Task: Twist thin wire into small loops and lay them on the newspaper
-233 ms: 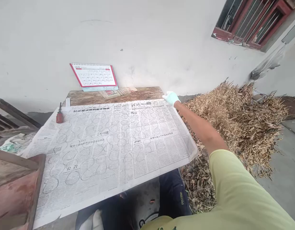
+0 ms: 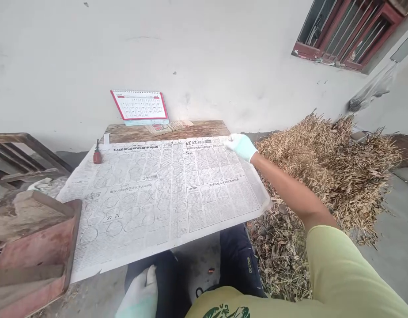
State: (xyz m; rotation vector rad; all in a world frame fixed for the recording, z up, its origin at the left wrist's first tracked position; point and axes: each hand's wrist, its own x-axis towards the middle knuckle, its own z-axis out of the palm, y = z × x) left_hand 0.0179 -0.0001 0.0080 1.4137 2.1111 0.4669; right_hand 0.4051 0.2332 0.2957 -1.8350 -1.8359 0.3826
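A large sheet of newspaper [image 2: 164,194] with rows of hand-drawn circles covers most of the wooden table. My right hand [image 2: 242,147], in a white and mint-green glove, is at the far right corner of the sheet, its fingers closed at the paper's edge. Low in the view, my left hand [image 2: 141,289], in a similar glove, is by my left thigh. Its fingers are curled together, and whatever may be inside is hidden. A red-handled screwdriver [image 2: 97,157] stands on the sheet's far left corner.
A desk calendar [image 2: 141,106] leans by the wall behind a folded printed paper [image 2: 171,127]. At left are a wooden chair [image 2: 28,150] and a reddish wooden piece [image 2: 41,260] beside the sheet. Dry stalks [image 2: 316,172] are heaped at right, below a barred window [image 2: 346,35].
The view has shifted, bringing more of my left hand into sight. My right hand has come slightly nearer, staying at the newspaper's far right corner.
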